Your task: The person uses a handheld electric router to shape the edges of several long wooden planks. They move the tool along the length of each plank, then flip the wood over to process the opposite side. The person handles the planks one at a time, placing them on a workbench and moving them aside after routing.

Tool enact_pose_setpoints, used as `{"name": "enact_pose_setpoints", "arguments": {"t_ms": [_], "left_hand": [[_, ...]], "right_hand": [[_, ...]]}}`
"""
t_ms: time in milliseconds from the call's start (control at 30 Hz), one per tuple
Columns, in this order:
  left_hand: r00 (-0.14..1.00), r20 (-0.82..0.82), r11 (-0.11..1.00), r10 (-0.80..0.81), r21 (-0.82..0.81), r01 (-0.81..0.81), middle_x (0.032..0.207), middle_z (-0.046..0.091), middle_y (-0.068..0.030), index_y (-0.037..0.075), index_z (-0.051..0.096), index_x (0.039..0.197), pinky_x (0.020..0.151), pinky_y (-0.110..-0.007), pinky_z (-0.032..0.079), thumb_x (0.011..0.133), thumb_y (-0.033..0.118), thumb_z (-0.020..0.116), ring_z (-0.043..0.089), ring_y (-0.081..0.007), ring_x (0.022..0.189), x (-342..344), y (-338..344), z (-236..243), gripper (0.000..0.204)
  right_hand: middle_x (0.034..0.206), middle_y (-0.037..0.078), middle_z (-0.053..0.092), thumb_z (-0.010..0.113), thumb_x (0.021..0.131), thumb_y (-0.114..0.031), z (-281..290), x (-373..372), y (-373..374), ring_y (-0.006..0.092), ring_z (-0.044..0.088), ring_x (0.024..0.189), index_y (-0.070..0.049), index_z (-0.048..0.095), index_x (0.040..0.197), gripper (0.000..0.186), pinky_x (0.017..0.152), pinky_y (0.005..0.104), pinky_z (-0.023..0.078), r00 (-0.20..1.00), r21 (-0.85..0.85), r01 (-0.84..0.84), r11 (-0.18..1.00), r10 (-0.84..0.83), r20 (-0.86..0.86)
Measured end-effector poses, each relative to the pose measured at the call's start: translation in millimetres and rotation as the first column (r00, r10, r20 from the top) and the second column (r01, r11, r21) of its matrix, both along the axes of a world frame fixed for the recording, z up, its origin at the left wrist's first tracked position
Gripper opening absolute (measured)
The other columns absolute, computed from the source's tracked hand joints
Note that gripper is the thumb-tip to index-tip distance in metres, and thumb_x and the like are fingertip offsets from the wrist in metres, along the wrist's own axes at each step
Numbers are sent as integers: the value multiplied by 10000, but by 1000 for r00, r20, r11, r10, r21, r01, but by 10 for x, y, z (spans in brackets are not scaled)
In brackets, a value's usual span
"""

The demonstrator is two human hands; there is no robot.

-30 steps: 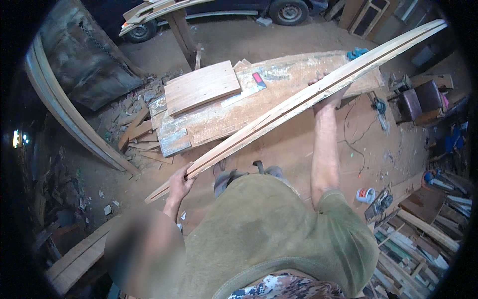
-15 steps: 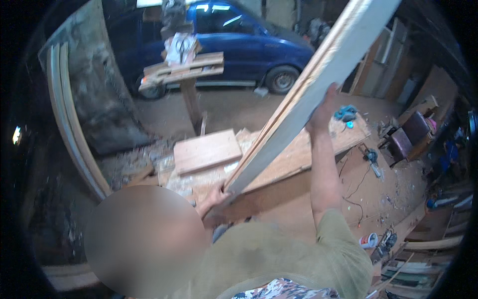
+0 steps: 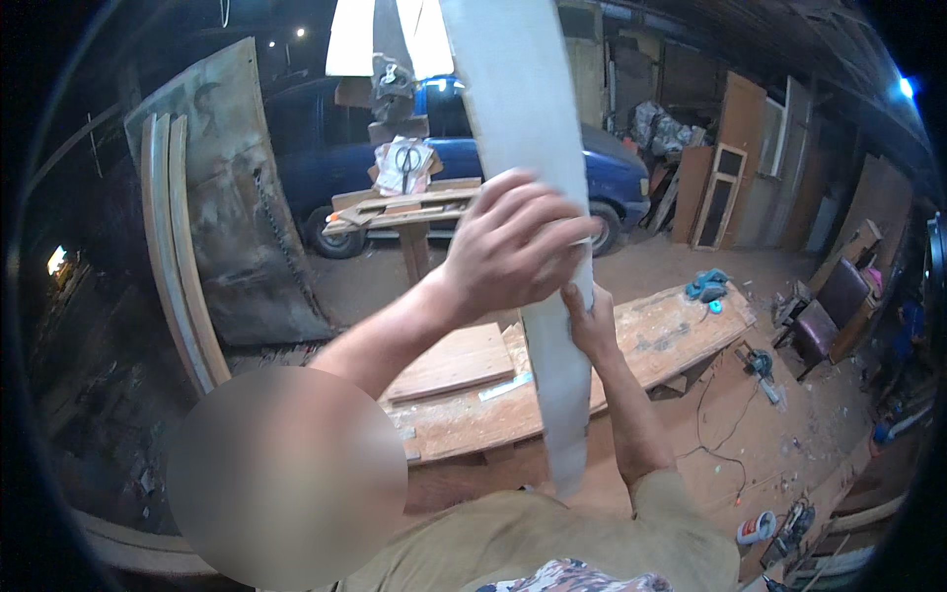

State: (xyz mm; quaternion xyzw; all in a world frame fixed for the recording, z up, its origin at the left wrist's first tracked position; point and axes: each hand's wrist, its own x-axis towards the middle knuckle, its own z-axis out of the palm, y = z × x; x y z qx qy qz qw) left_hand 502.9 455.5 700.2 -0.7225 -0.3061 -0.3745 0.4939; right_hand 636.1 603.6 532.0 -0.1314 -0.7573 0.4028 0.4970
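A long board with a pale grey-white face (image 3: 533, 109) stands nearly upright before me, its top running out of view and its lower end close to my body. My right hand (image 3: 592, 321) grips its right edge, thumb on the near face. Across the face, a little higher up, lies my left hand (image 3: 518, 242) with fingers loosely bent and apart, slightly smeared; whether it presses on the wood is hard to see. Behind the board is a wooden workbench (image 3: 671, 340), with a flat wooden panel (image 3: 454, 360) on it to the left.
A teal power tool (image 3: 707, 285) rests at the bench's right end. Another corded tool (image 3: 758, 363) lies beyond the bench edge. A small stand with wood strips (image 3: 404, 209) and a blue car (image 3: 612, 163) are behind. Long boards (image 3: 168, 247) lean at left.
The board has swung from a rightward slant to nearly upright, its pale face turned toward me. My left hand has left the board's lower end and risen in front of its face.
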Motion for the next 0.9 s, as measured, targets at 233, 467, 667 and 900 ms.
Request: {"name": "enact_pose_setpoints", "arguments": {"t_ms": [233, 467, 667, 900], "left_hand": [[531, -723, 336, 442, -416, -845, 931, 745, -58, 102, 772, 885, 861, -368, 538, 857, 630, 678, 713, -220, 930, -14, 404, -170, 538], [702, -381, 281, 602, -722, -633, 725, 738, -136, 36, 758, 815, 642, -382, 591, 883, 728, 589, 753, -257, 686, -180, 219, -614, 715], [698, -83, 169, 712, -944, -284, 814, 718, -257, -21, 748, 830, 785, -488, 569, 940, 705, 519, 715, -417, 835, -89, 321, -1076, 769], [721, 63, 22, 690, -998, 67, 880, 689, -344, -56, 733, 942, 854, -546, 522, 1020, 620, 450, 687, -495, 893, 238, 434, -2019, 736]], "right_hand": [[865, 251, 728, 832, 796, -512, 83, -269, -99, 358, 748, 855, 18, 692, 965, 573, 751, 439, 572, 952, 258, 96, 961, -165, 259], [784, 171, 722, 832, 618, -738, 234, -123, 42, 349, 732, 772, -56, 668, 850, 739, 711, 450, 580, 842, 588, -7, 809, -313, 439], [1097, 148, 644, 810, 651, -721, -69, 147, 200, 336, 618, 1068, -96, 664, 1052, 757, 1008, 518, 447, 907, 685, 361, 633, -409, -100], [1434, 180, 407, 804, 888, -399, -1739, 728, -733, 290, 401, 1342, 21, 333, 1471, 860, 1144, 459, 352, 739, -857, 231, 460, -656, -153]]}}
